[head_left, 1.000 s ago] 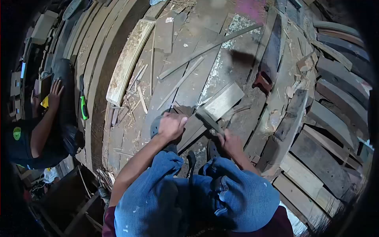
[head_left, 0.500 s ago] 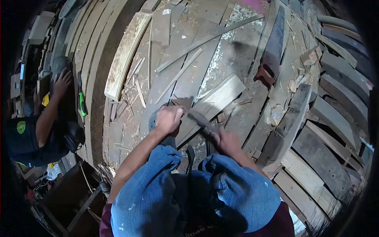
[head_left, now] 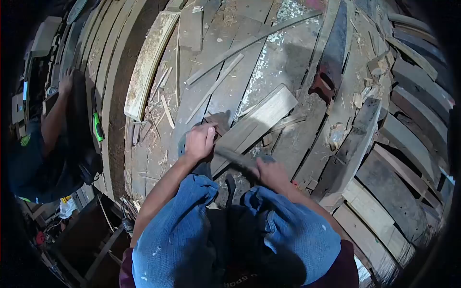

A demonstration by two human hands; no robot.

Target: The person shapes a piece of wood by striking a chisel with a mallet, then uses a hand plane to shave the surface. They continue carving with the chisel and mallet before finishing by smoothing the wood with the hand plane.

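Note:
My left hand (head_left: 200, 140) is closed in front of my left knee, thumb on top. A small brown wood piece (head_left: 220, 126) shows just beyond its fingers; what they grip is hidden. My right hand (head_left: 271, 174) is wrapped round one end of a dark bar-like tool (head_left: 236, 157), blurred, whose kind I cannot make out. The tool points left, its far end close to my left hand. Beneath and beyond it, a pale squared board (head_left: 261, 117) lies slanting on the plank floor (head_left: 204, 67).
A handsaw (head_left: 331, 62) with a reddish handle lies ahead on the right. Thin strips (head_left: 254, 45), a thick curved timber (head_left: 151, 67) and shavings lie ahead and left. Stacked curved timbers (head_left: 398, 187) line the right. At left is another person's arm (head_left: 54, 117), near a green-handled tool (head_left: 98, 127).
My right hand and the tool have moved slightly down, and the tool's far end has swung left toward my left hand. The other person's hand at left has moved up and left.

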